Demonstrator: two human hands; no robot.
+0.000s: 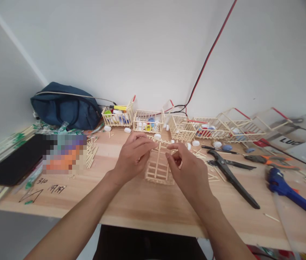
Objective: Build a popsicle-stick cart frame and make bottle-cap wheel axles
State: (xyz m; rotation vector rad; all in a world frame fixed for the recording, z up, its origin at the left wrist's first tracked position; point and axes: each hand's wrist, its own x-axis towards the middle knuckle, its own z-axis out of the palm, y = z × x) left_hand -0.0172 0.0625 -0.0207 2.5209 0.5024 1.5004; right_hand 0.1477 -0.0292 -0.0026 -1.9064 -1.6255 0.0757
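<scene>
A small frame of thin wooden sticks (pixel 157 170), with crosswise bars and two lengthwise ones, lies on the table between my hands. My left hand (pixel 134 155) is closed at its far left corner, fingers pressed together and reaching over the far end. At the far right corner, my right hand (pixel 187 164) is curled, thumb and index finger close together by the sticks. Whatever lies between those right fingertips is too small or hidden to make out.
Behind stand several small stick baskets (pixel 149 121) and white caps (pixel 195 143). Black cutters (pixel 234 180), orange-handled pliers (pixel 270 159) and a blue glue gun (pixel 291 193) lie right. Left are loose sticks (pixel 91 153), a black tablet-like slab (pixel 17 159) and a blue bag (pixel 66 106).
</scene>
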